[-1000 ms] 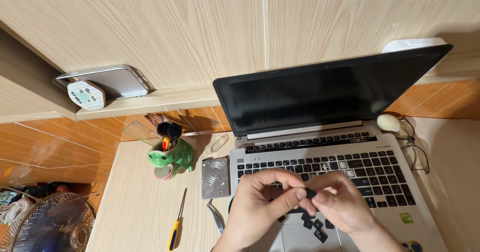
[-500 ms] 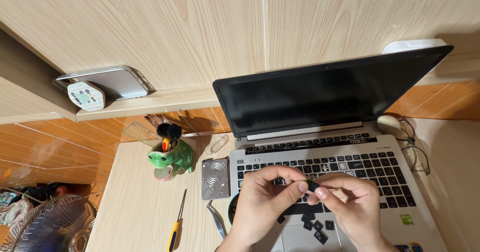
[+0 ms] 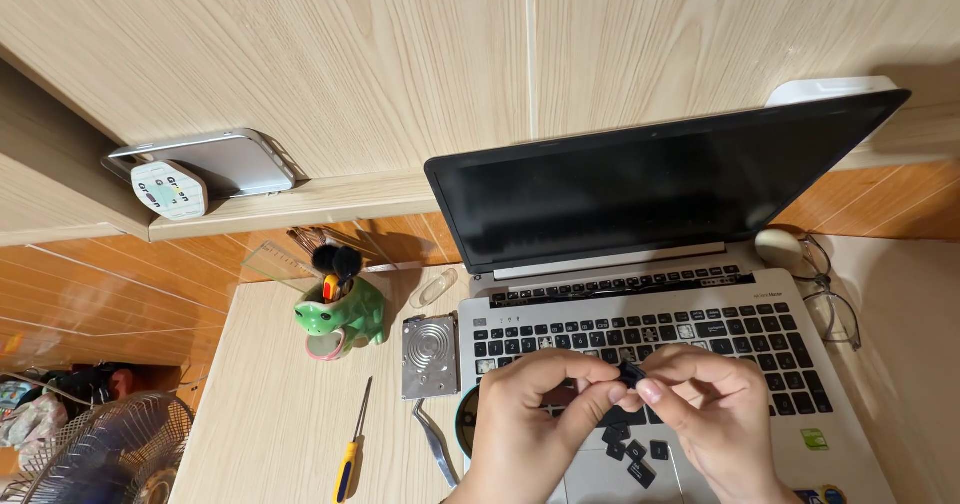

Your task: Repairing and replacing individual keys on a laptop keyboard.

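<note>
Pale wood-grain desk (image 3: 270,434) below a panelled wooden wall, viewed from above. An open laptop (image 3: 650,264) with a dark screen stands on the desk. Over its keyboard, the left hand (image 3: 535,419) and right hand (image 3: 705,414) meet; the grip of each is closed, thumb and fingertips pinching a single small black keycap (image 3: 630,372) between them. Four loose keycaps (image 3: 630,454) lie on the palm rest just below the hands. Left of the laptop: a metal hard drive (image 3: 430,356), tweezers (image 3: 437,444), a yellow-handled screwdriver (image 3: 350,449) and a green frog-shaped pen holder (image 3: 342,314). Eyeglasses (image 3: 830,304) rest at the right.
</note>
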